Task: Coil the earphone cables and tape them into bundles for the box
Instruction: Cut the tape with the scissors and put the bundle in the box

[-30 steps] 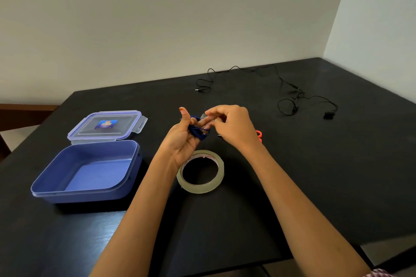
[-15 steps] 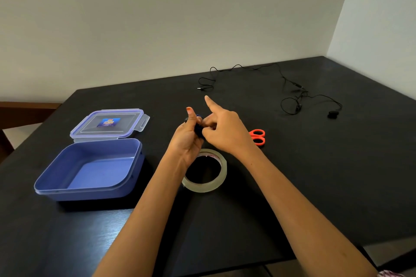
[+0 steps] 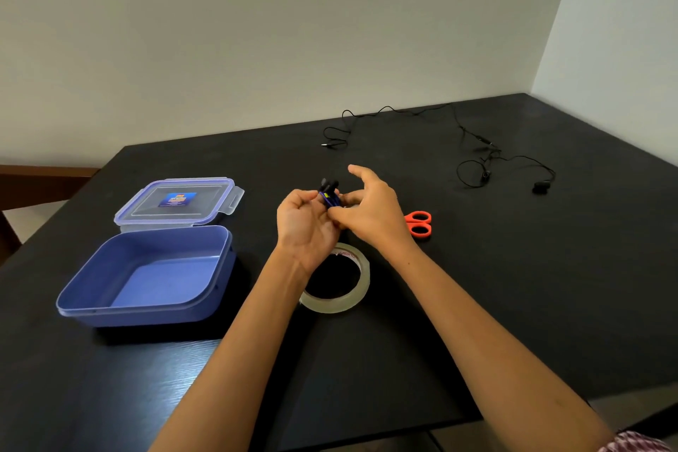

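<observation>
A small coiled bundle of dark blue earphone cable, black earbuds sticking out on top, is pinched between both hands above the table's middle. My left hand grips it from the left, palm up. My right hand holds its right side with thumb and lower fingers, the index finger raised. A roll of clear tape lies flat just below my hands. The open blue box stands at the left. A loose black earphone cable sprawls at the back of the table.
The box's clear lid lies behind the box. Orange-handled scissors rest right of my right hand. The black table meets walls at the back and right; its front edge is near my elbows.
The bundle has been turned so the earbuds now stick up. My right hand's index finger stays raised while its other fingers shifted on the bundle. Both hands stay over the tape roll.
</observation>
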